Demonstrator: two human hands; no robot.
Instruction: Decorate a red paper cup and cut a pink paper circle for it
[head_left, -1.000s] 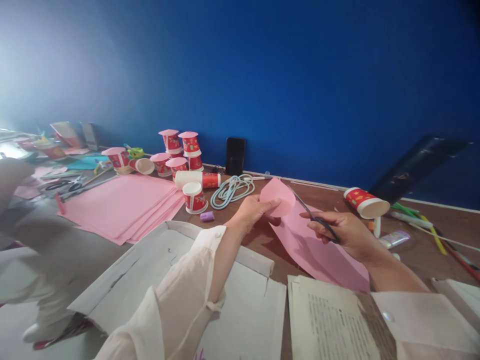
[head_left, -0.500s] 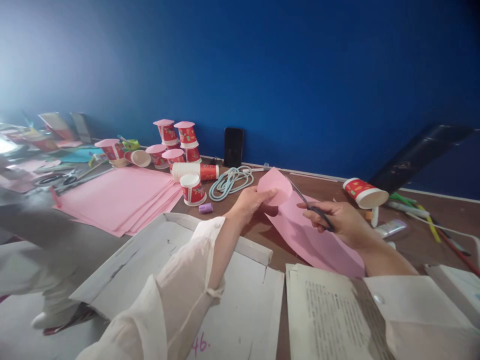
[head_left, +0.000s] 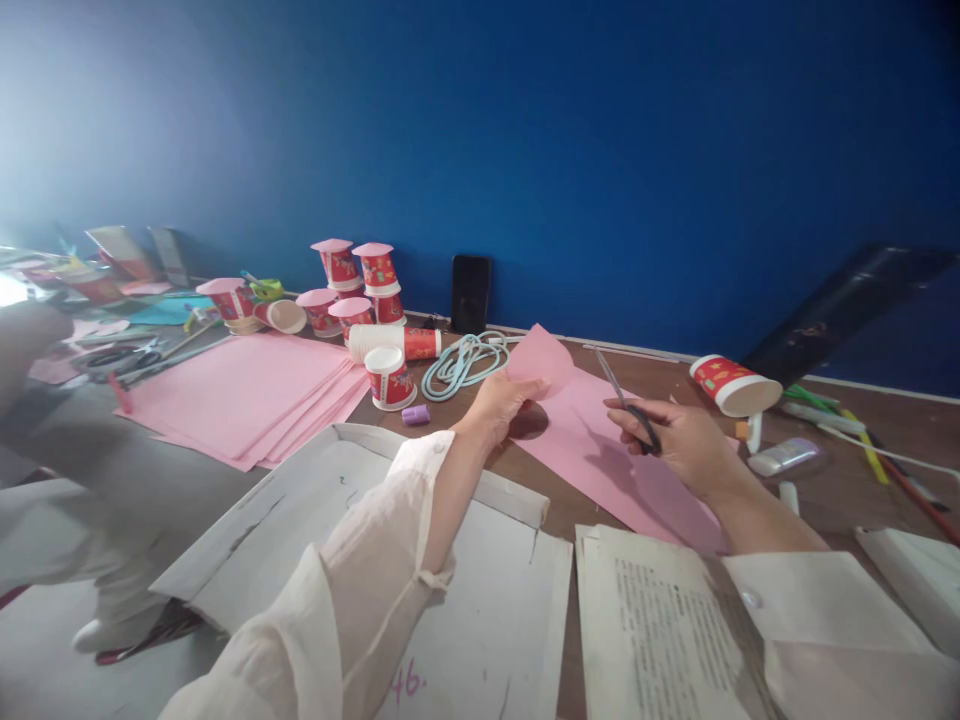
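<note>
My left hand (head_left: 501, 403) pinches a pink paper piece (head_left: 541, 362) near its lower left edge. Under and right of it a larger pink sheet (head_left: 600, 450) lies on the brown table, with a dark round patch beside its left edge. My right hand (head_left: 675, 435) grips black-handled scissors (head_left: 640, 425) above that sheet; their blades point up and left, apart from the paper. Behind my left hand are a coiled pale blue cable (head_left: 454, 368) and an upright red and white cup (head_left: 388, 380).
A stack of pink sheets (head_left: 247, 390), red cups with pink tops (head_left: 375, 268), and a black phone (head_left: 471, 292) stand left and behind. White board (head_left: 300, 520) and printed pages (head_left: 652, 630) lie in front. Right are a tipped cup (head_left: 731, 385) and a glue tube (head_left: 784, 457). Another person's sleeve (head_left: 30, 350) shows left.
The scissors have come away from the pink paper and their blades now point clear of it. The larger sheet has settled flatter on the table. My left hand has tilted the smaller piece.
</note>
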